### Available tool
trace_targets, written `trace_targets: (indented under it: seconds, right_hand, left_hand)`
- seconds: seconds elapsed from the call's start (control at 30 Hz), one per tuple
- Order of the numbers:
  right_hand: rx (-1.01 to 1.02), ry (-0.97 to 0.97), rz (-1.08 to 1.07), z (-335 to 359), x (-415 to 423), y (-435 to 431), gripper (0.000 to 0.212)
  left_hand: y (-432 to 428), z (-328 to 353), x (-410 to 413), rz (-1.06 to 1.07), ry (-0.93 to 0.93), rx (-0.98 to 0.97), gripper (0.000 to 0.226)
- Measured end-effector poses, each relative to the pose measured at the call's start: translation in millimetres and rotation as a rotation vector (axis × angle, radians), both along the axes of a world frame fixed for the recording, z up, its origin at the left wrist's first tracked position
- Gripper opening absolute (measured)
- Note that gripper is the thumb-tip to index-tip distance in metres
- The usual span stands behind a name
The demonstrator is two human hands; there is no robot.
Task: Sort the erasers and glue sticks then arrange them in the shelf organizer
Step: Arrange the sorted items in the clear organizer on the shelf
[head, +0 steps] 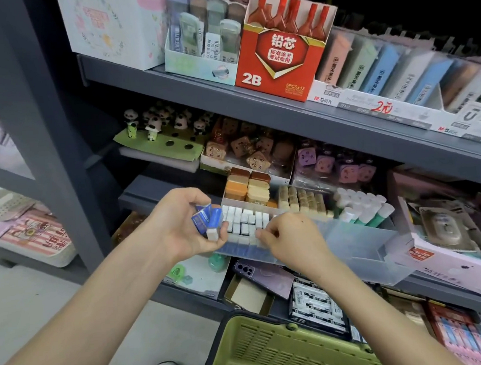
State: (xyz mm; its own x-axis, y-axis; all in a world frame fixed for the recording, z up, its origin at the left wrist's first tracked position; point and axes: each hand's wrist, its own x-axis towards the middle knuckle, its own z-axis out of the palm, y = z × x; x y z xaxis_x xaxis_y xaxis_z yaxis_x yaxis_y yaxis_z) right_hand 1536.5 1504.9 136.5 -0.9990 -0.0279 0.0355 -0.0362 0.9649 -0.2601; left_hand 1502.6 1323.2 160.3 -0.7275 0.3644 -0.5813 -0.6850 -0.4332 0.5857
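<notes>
Several light, rubbery erasers (pixel 206 221) sit in the grip of the left hand (pixel 179 224), right hand (pixel 293 241) pinching a shelved eraser (pixel 251 229) by its sides.

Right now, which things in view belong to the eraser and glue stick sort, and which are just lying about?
In the job: left hand, holding blue-sleeved erasers; right hand, at the white erasers; glue sticks; clear organizer.
Lying about: red 2B box; panda figures; green basket; purple phone.
</notes>
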Motion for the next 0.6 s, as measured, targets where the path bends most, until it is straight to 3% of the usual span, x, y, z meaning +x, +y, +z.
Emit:
trace_targets:
  seconds: [0.17, 0.23, 0.33, 0.4, 0.5, 0.6]
  right_hand:
    - [0.016, -0.040, 0.108, 0, 7, 12, 0.036]
    - [-0.001, 0.050, 0.116, 4, 11, 17, 0.031]
    - [-0.270, 0.297, 0.115, 18, 20, 13, 0.020]
    - [-0.371, 0.385, 0.192, 24, 29, 4, 0.034]
    - [-0.226, 0.480, 0.253, 17, 38, -8, 0.044]
    - [-0.121, 0.597, 0.211, 11, 35, -6, 0.028]
  left_hand:
    - [-5, -3, 0, 0.022, -0.015, 0.032, 0.027]
    - [-3, -4, 0, -0.015, -0.014, 0.045, 0.027]
    - [5, -3, 3, -0.097, 0.057, 0.054, 0.022]
    - [12, -4, 7, -0.137, 0.123, 0.033, 0.021]
    - [23, -7, 11, -0.164, 0.210, -0.016, 0.012]
    - [33, -7, 14, -0.175, 0.270, -0.058, 0.008]
